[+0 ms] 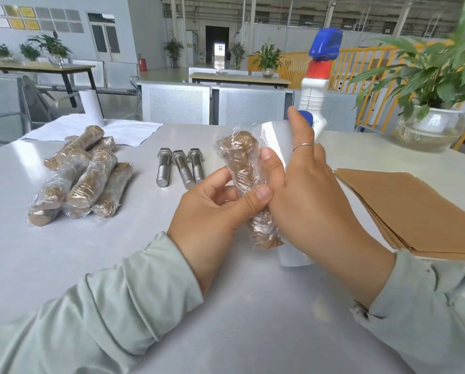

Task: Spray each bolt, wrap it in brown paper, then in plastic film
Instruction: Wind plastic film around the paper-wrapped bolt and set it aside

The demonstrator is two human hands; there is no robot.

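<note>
Above the middle of the tabletop [226, 306], the left hand [212, 211] grips a paper-wrapped bolt [243, 168] already sheathed in clear film, thumb pressed across its middle and fingers curled behind it. The right hand [315, 201] lies against the bolt's right side and holds the roll of plastic film [276, 139], its fingers curved round the roll and a ring on one finger. Toward the left edge lies a heap of finished wrapped bolts [83, 174], with three bare steel bolts [180, 166] side by side between that heap and the hands. A stack of brown paper sheets [414, 206] sits at the right edge. Near the far edge stands a white spray bottle [316, 87] with a blue trigger head, and a potted plant [431, 120] occupies the far right corner.
</note>
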